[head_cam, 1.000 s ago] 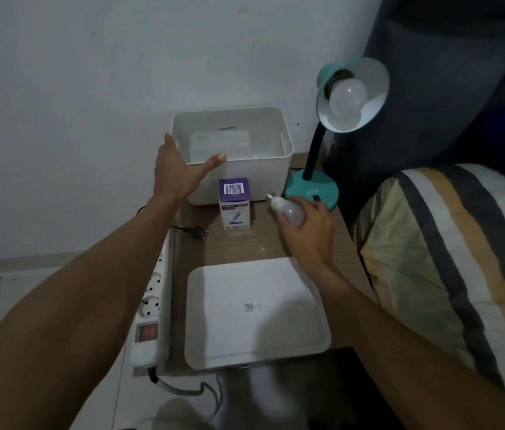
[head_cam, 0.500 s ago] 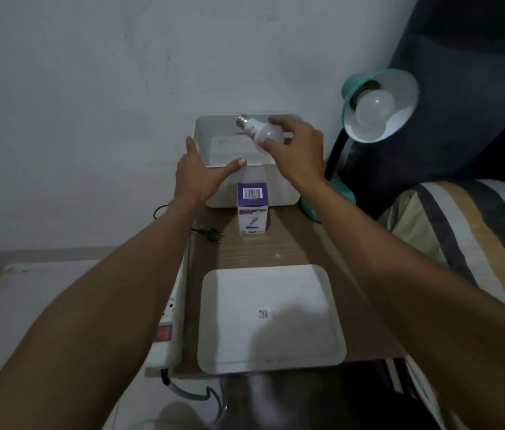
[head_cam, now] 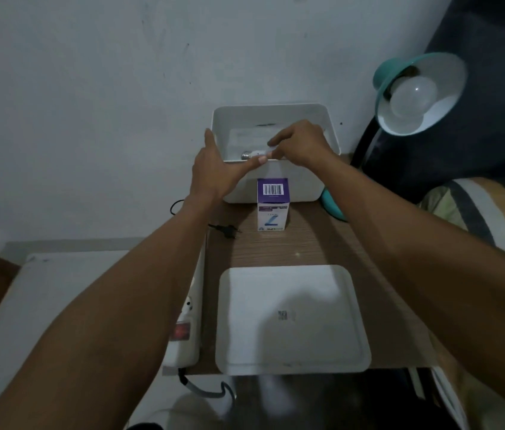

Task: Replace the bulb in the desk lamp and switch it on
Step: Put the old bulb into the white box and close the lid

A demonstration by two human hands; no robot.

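Observation:
A teal desk lamp (head_cam: pixel 400 76) stands at the right with a white bulb (head_cam: pixel 412 96) in its shade, unlit. Its teal base (head_cam: pixel 331 206) shows behind my right forearm. My right hand (head_cam: pixel 300 144) reaches down into a white bin (head_cam: pixel 331 131) and holds a loose white bulb (head_cam: pixel 252 154) low inside it, screw cap pointing left. My left hand (head_cam: pixel 217 172) grips the bin's front left rim, thumb over the edge. A purple and white bulb box (head_cam: pixel 272 204) stands upright in front of the bin.
A white lid (head_cam: pixel 291 318) lies on the wooden table (head_cam: pixel 307 246) near its front edge. An unplugged black plug (head_cam: pixel 226 229) rests left of the box. A white power strip (head_cam: pixel 184 330) with a red switch hangs along the table's left edge. Striped bedding (head_cam: pixel 493 212) lies at right.
My right hand carried the loose bulb from the table by the lamp base up over the bin and lowered it inside. My left hand stayed on the bin's rim.

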